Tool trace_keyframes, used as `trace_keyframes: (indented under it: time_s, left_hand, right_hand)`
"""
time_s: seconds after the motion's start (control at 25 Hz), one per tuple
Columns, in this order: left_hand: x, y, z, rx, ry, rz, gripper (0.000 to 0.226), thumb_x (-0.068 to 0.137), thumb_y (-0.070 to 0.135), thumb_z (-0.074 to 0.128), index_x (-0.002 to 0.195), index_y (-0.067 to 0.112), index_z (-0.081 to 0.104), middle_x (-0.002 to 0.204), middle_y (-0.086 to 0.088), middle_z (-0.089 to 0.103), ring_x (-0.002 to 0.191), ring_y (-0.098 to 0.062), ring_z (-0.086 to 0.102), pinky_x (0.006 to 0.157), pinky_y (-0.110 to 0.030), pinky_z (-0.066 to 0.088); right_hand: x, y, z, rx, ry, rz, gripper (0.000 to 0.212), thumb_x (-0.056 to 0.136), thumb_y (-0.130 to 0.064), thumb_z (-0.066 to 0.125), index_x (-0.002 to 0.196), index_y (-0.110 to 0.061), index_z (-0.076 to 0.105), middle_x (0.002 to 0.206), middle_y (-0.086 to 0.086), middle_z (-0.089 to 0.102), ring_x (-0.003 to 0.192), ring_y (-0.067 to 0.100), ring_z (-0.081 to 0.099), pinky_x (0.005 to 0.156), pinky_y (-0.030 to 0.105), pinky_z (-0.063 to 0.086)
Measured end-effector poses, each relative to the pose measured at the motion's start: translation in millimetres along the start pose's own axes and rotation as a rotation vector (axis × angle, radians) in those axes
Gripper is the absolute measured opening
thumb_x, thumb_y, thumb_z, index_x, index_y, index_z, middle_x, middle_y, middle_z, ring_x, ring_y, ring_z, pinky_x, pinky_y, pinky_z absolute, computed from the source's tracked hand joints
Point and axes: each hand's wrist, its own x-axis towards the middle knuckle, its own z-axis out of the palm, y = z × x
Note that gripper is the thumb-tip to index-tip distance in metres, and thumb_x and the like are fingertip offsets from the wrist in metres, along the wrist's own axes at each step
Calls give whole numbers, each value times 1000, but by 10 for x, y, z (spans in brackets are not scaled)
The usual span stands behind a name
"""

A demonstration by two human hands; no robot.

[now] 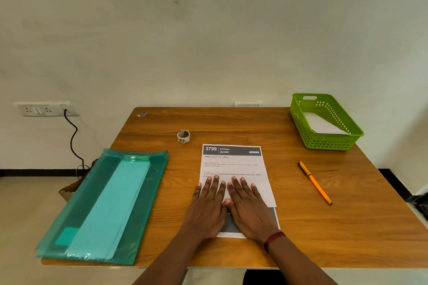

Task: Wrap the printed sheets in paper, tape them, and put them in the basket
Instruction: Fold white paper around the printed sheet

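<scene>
While the left hand (208, 206) and right hand (249, 206) lie side by side on the sheets (231, 164), every finger is straight and spread, pressing flat and gripping nothing; the sheets sit in the middle of the table (301, 226); the tape (183, 136) stands at 11 o'clock from them; the basket (328, 143) — a white paper (324, 126) inside — is at 2 o'clock; the pen (315, 182) lies at 3 o'clock; the folder (104, 206) — green, translucent — lies at 9.

Smooth wood-grain bench (254, 127); matt paper sheets (234, 164); glossy translucent plastic folder (97, 210); perforated green plastic basket (301, 122).
</scene>
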Motion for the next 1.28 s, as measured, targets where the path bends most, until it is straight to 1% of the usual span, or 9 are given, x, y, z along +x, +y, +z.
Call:
trace_keyframes:
  time_s: [0.08, 0.12, 0.2, 0.28, 0.36, 0.56, 0.76, 0.92, 1.28]
  left_hand:
    - [-9, 2, 9, 8, -1, 0, 72, 89, 53, -7, 154, 22, -9, 161, -4, -16, 147, -20, -19, 120, -45, -8]
    - [-11, 10, 7, 6, 5, -2, 72, 89, 53, -7, 154, 22, -9, 161, -3, -16, 147, -20, -20, 120, -45, -8]
    - [-11, 15, 4, -8, 16, -10, 71, 90, 53, -6, 154, 22, -11, 161, -3, -18, 146, -19, -21, 120, -44, -9]
    - [-17, 13, 1, -23, 18, -17, 71, 90, 54, -4, 153, 22, -13, 160, -1, -19, 146, -18, -22, 120, -43, -9]
    - [-21, 20, -5, -40, 33, -29, 70, 92, 56, -2, 152, 23, -14, 160, 1, -20, 146, -18, -22, 119, -41, -12]
    - [-30, 36, -17, -31, 31, -36, 70, 93, 55, 0, 153, 22, -12, 160, 1, -19, 147, -18, -21, 120, -42, -10]
    - [-19, 10, -48, -81, 14, -39, 67, 99, 53, 11, 154, 20, -6, 160, -1, -16, 148, -20, -16, 120, -41, -9]
    - [-16, -88, -186, -191, 39, -70, 65, 102, 49, 24, 155, 20, -1, 162, -5, -10, 149, -21, -13, 121, -39, -5]
    - [-303, -991, -484, -240, 173, -161, 62, 103, 45, 31, 155, 17, 12, 163, -6, 3, 149, -22, -5, 120, -41, 4]
  right_hand:
    - [-15, -1, 46, -24, -38, 28, 67, 101, -55, 4, 150, -18, 30, 156, 5, 31, 144, 25, 27, 119, 47, 14]
    - [-19, -2, 45, -22, -46, 38, 63, 102, -53, 9, 149, -19, 33, 154, 5, 35, 142, 26, 31, 115, 46, 15]
    - [-25, 11, 6, -29, -44, 33, 64, 100, -57, 3, 152, -25, 21, 159, 3, 21, 147, 28, 18, 120, 47, 5]
    - [-36, 91, -3, -54, 46, 3, 71, 90, -66, -10, 152, -34, -2, 159, -3, -11, 148, 27, -11, 119, 44, -11]
    - [-93, 185, -25, -55, 55, 23, 76, 85, -71, -11, 152, -36, -9, 156, -5, -21, 145, 26, -21, 117, 40, -13]
    - [-127, 238, 5, -76, 56, 88, 76, 92, -71, 0, 154, -29, 3, 160, 3, -6, 148, 31, -5, 118, 43, -2]
    - [-125, 239, -52, -65, 8, 80, 80, 85, -72, -9, 152, -30, -12, 157, 0, -22, 147, 27, -19, 118, 40, -10]
    - [-100, 165, -170, 3, 26, 112, 81, 88, -67, -5, 154, -21, -6, 161, 1, -14, 148, 23, -15, 120, 37, -6]
    - [236, -379, -352, 28, -45, -168, 74, 96, -58, 7, 154, -12, 2, 163, 6, 1, 150, 20, -6, 123, 38, 5]
